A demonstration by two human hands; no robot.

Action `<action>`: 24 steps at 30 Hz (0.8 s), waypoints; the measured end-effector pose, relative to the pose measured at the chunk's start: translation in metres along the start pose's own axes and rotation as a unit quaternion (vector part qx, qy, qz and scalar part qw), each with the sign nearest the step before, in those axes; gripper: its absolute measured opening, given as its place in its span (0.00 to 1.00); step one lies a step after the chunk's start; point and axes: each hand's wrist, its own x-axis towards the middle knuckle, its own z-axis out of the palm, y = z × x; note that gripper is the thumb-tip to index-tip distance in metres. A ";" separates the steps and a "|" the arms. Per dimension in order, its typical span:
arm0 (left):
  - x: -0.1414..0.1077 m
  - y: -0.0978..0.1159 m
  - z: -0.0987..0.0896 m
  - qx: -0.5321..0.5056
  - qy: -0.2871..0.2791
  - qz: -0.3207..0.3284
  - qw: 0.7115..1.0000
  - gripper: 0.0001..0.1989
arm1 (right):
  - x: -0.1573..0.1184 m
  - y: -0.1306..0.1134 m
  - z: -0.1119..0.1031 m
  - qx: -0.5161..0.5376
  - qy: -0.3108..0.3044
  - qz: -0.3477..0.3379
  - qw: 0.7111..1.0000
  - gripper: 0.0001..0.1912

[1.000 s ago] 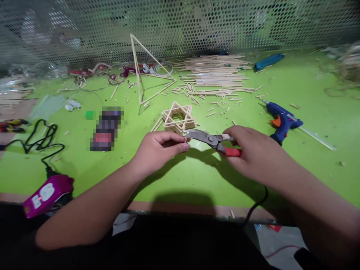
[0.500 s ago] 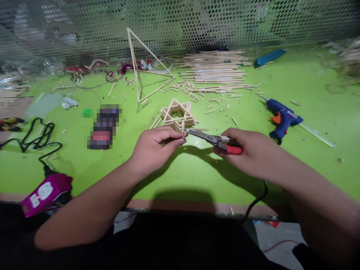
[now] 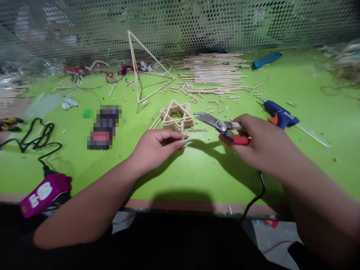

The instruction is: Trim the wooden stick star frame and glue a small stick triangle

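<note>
Between the thumb and fingers of my left hand (image 3: 157, 152) is a short thin wooden stick (image 3: 184, 135), pointing up. Just behind it sits a star-shaped stack of wooden sticks (image 3: 177, 115) on the green table (image 3: 180, 176). My right hand (image 3: 257, 144) is wrapped round pruning shears (image 3: 223, 127) with red-and-white handles. Their blades point left, in the air to the right of the star and apart from the stick.
A triangular stick frame (image 3: 135, 67) stands behind the star. Many loose sticks (image 3: 216, 71) lie at the back. A blue glue gun (image 3: 279, 114) is on the right. A magenta device (image 3: 46, 193) sits front left, near a black cable (image 3: 53, 138) and a blurred-out object (image 3: 104, 127).
The shears in my right hand have moved right and up, away from the stick. My left hand has hardly moved and still pinches the stick.
</note>
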 end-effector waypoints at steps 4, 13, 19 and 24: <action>0.001 0.001 0.000 -0.048 -0.002 -0.017 0.999 0.20 | 0.000 -0.002 0.008 -0.009 -0.035 0.005 0.999 0.17; 0.001 0.004 -0.002 -0.058 -0.009 -0.004 0.998 0.21 | 0.004 0.007 0.010 -0.052 -0.027 0.073 0.996 0.24; 0.008 0.028 -0.059 0.127 0.241 0.118 0.955 0.12 | 0.010 0.014 0.012 -0.063 0.003 0.094 0.994 0.21; 0.026 0.020 -0.085 0.385 0.210 -0.006 0.898 0.10 | 0.013 0.017 0.014 -0.095 0.013 0.102 0.990 0.27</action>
